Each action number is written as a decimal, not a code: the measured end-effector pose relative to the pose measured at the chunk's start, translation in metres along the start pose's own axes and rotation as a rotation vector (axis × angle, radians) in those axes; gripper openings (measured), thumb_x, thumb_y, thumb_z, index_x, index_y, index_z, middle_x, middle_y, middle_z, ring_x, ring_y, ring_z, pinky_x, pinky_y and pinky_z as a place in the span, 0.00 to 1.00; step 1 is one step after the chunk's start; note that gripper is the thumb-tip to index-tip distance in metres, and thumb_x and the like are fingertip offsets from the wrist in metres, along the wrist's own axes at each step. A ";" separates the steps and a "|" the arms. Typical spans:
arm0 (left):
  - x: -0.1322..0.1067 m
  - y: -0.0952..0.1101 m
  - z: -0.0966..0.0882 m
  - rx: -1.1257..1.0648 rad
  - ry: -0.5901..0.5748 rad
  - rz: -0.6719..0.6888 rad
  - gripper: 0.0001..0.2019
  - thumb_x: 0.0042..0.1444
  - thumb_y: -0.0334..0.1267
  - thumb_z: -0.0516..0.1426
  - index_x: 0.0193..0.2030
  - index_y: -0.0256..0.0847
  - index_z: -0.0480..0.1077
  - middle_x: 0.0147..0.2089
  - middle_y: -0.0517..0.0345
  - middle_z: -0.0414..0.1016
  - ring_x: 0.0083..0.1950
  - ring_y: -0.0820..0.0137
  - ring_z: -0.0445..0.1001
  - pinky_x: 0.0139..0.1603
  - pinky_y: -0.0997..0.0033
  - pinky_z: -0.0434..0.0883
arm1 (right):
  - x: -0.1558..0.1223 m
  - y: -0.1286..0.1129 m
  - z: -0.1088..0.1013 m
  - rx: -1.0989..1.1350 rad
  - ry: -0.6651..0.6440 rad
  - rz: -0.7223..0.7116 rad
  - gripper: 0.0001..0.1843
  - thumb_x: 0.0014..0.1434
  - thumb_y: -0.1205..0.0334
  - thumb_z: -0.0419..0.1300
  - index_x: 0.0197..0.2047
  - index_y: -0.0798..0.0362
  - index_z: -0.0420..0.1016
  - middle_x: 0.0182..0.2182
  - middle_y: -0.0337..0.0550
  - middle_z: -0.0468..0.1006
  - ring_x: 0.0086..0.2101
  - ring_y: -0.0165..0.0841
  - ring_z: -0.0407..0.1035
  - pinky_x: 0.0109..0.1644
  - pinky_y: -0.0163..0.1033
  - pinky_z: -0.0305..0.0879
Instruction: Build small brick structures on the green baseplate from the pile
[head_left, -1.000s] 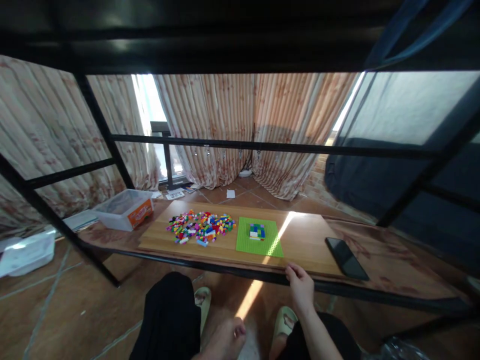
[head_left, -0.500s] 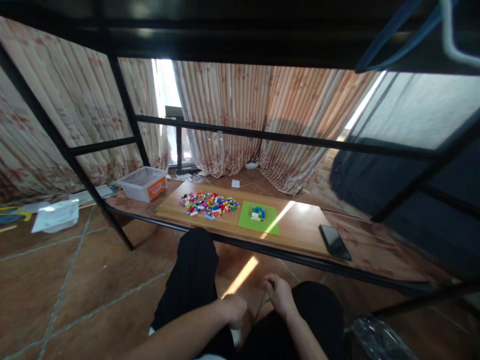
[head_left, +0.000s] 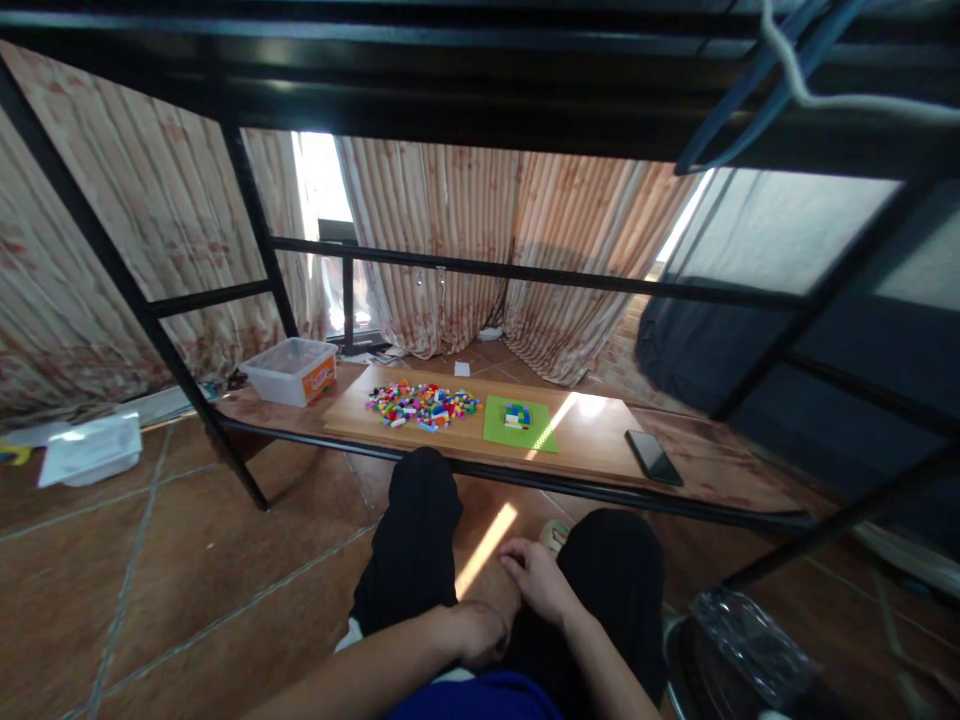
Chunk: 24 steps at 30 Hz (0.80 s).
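My left hand [head_left: 476, 632] and my right hand [head_left: 536, 577] rest between my knees, touching each other low in the view. The left hand's fingers are curled and partly hidden under the right wrist. The right hand's fingers bend loosely downward with nothing visible in them. Well ahead, a wooden board [head_left: 600, 438] lies on a low metal frame. On the board sit a heap of coloured bricks [head_left: 421, 404] and a green baseplate [head_left: 520, 424] with a small blue, green and white build [head_left: 515, 416]. A black phone [head_left: 654, 457] lies at the board's right.
A clear plastic box [head_left: 292, 369] with an orange label stands left of the board. Black frame bars [head_left: 247, 230] cross overhead and in front. Curtains [head_left: 465, 250] hang behind. A white container [head_left: 88, 450] sits on the tiled floor at left, crumpled plastic [head_left: 746, 650] at lower right.
My right hand left the board's front edge and came down between my knees beside the left hand. The view pulled back from the board and rose.
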<state>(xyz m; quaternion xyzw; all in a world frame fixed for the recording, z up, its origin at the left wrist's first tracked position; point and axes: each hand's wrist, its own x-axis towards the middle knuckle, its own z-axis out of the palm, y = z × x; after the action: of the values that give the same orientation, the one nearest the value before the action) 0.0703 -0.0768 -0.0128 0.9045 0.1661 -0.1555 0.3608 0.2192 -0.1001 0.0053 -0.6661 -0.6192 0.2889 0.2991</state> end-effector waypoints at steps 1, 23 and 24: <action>-0.005 0.002 -0.003 0.030 0.008 -0.027 0.08 0.47 0.27 0.55 0.32 0.37 0.75 0.34 0.47 0.78 0.45 0.54 0.75 0.48 0.56 0.70 | 0.000 0.000 0.002 0.053 0.000 0.005 0.13 0.57 0.62 0.54 0.38 0.53 0.79 0.33 0.44 0.81 0.36 0.36 0.74 0.41 0.38 0.66; -0.042 -0.148 -0.197 0.075 1.323 -0.503 0.28 0.55 0.45 0.56 0.61 0.36 0.62 0.61 0.40 0.65 0.63 0.53 0.63 0.63 0.50 0.62 | 0.279 -0.046 -0.030 -0.076 0.352 -0.162 0.27 0.64 0.51 0.49 0.60 0.60 0.64 0.55 0.58 0.70 0.56 0.43 0.64 0.61 0.48 0.59; -0.043 -0.161 -0.199 0.148 1.318 -0.560 0.32 0.53 0.47 0.58 0.62 0.35 0.60 0.63 0.37 0.62 0.64 0.51 0.61 0.62 0.48 0.62 | 0.299 -0.045 -0.029 -0.119 0.337 -0.163 0.27 0.65 0.52 0.48 0.61 0.60 0.64 0.56 0.58 0.70 0.57 0.42 0.63 0.62 0.48 0.58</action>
<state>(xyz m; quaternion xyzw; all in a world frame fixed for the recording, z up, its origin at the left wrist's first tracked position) -0.0030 0.1655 0.0448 0.7558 0.5641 0.3250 0.0700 0.2314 0.1996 0.0534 -0.6692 -0.6281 0.1112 0.3811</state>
